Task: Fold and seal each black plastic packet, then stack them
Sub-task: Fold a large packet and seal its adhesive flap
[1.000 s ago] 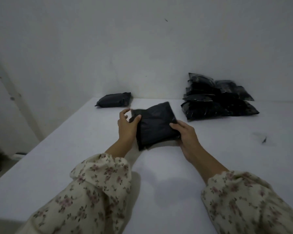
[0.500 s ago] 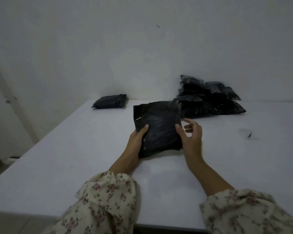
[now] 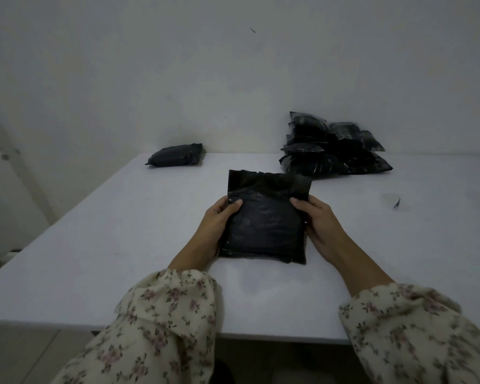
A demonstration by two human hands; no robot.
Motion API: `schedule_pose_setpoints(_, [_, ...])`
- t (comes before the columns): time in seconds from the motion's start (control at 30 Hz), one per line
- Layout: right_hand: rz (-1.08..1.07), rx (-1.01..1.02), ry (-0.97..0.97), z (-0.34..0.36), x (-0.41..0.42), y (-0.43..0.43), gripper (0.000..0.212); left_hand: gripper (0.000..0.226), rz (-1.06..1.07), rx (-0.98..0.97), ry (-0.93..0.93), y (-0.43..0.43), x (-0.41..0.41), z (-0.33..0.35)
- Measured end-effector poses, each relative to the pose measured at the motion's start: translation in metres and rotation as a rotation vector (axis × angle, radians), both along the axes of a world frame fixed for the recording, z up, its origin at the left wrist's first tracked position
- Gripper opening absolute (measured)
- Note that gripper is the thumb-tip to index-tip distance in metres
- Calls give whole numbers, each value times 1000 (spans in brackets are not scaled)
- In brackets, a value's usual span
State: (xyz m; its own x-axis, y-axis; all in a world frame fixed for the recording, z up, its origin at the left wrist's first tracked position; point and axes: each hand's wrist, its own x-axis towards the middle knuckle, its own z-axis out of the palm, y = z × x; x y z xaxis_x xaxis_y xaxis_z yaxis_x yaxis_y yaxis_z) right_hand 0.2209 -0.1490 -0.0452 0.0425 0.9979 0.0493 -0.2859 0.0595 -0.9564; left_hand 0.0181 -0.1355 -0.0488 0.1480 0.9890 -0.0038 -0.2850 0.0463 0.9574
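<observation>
Head camera: a person in floral-print sleeves (image 3: 166,314) holds a black plastic packet (image 3: 263,225) at the middle of a white worktop (image 3: 108,245), one hand on each side edge. The left hand (image 3: 215,228) grips the packet's left edge, with the thumb laid across the top face. The rest of its fingers run under the plastic and are out of sight. The right hand (image 3: 322,223) mirrors it on the right edge, thumb on top and fingers (image 3: 315,202) curled round behind, so both hands pinch the packet rather than lie spread on it. The packet's near edge sits on the worktop. Its flat open flap points away from the person, unfolded, and whether that far end is lifted off the surface cannot be told.

Behind it to the right, a loose pile of glossy black packets (image 3: 336,156) rests against the pale wall (image 3: 233,79), well apart from the hands. At the far left by the wall, a single folded packet (image 3: 175,158) lies alone. A small dark scrap (image 3: 396,203) lies on the worktop to the right.
</observation>
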Motion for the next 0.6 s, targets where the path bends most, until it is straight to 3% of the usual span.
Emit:
schedule_pose_setpoints(0.27, [-75, 29, -72, -2, 0, 5, 29, 35, 34, 48, -49, 5, 0, -1])
schedule_pose_setpoints(0.47, [-137, -13, -105, -6, 1, 8, 17, 21, 40, 19, -24, 9, 3, -3])
schedule_pose_setpoints(0.53, [-194, 37, -212, -12, 0, 10, 8, 19, 78, 33, 14, 10, 4, -5])
schedule_pose_setpoints(0.6, [-260, 90, -325, -14, 1, 11, 15, 20, 110, 50, 41, 11, 3, -6])
